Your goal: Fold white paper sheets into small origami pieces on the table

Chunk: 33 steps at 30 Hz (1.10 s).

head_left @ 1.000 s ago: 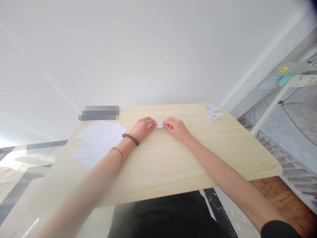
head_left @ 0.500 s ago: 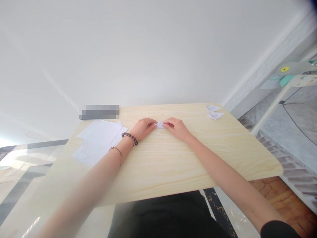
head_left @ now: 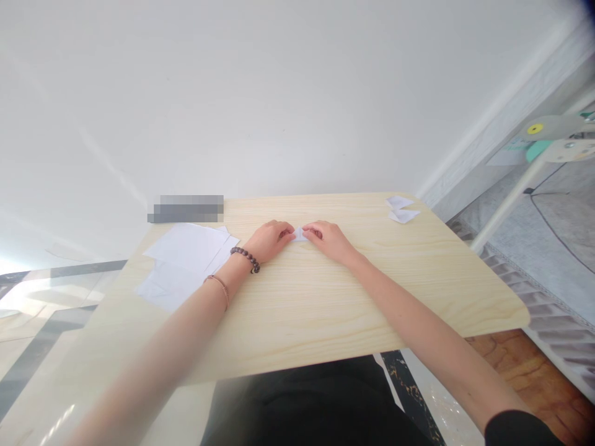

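Between my two hands is a small piece of folded white paper (head_left: 299, 235), low over the middle of the wooden table (head_left: 297, 322). The fingers of my left hand (head_left: 274, 240) pinch its left side. From the right, the thumb and fingertips of my right hand (head_left: 326, 238) close on its other side. My fingers cover both ends of the paper, so only its middle shows, with a crease line in it. A dark bead bracelet and a thin bangle circle my left wrist.
Loose white paper sheets (head_left: 186, 257) lie overlapping on the left of the table. Two folded white paper pieces (head_left: 403, 215) sit at the far right corner. A blurred-out grey block (head_left: 186, 209) is at the back left. Behind the table stands a white wall (head_left: 288, 93).
My right hand has shifted slightly left along the paper, closer to my left hand. My left hand stays almost where it was.
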### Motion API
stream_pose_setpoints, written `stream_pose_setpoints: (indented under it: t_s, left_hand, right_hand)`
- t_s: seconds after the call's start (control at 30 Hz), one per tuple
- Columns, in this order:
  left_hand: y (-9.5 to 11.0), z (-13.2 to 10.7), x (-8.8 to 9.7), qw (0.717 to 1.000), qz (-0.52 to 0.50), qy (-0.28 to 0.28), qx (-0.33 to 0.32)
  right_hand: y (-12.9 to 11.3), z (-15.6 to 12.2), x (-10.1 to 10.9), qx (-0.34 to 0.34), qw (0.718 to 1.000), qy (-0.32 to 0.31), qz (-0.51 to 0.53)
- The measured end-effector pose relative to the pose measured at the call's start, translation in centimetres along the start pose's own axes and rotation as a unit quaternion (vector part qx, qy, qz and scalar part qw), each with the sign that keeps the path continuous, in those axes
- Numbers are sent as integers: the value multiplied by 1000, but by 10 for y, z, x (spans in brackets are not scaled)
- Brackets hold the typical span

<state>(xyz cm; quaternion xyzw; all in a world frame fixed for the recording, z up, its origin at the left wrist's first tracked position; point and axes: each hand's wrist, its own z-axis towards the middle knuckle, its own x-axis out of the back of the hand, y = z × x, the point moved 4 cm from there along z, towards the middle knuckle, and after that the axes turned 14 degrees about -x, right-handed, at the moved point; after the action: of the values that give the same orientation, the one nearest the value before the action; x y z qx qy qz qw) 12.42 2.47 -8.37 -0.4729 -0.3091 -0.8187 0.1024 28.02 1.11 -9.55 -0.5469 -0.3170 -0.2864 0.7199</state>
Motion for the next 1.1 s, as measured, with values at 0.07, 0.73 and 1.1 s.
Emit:
stream_pose_setpoints:
  t_s: [0.07, 0.73, 1.1]
  left_hand:
    - [2, 1, 0, 999, 28, -8, -16]
    - [-9, 0, 1, 1000, 2, 21, 0]
    - [0, -1, 3, 997, 68, -7, -45]
  right_hand:
    - [-1, 0, -1, 11, 1000, -1, -21]
    - [-1, 3, -1, -24, 998, 39, -45]
    - [1, 2, -1, -54, 994, 47, -79]
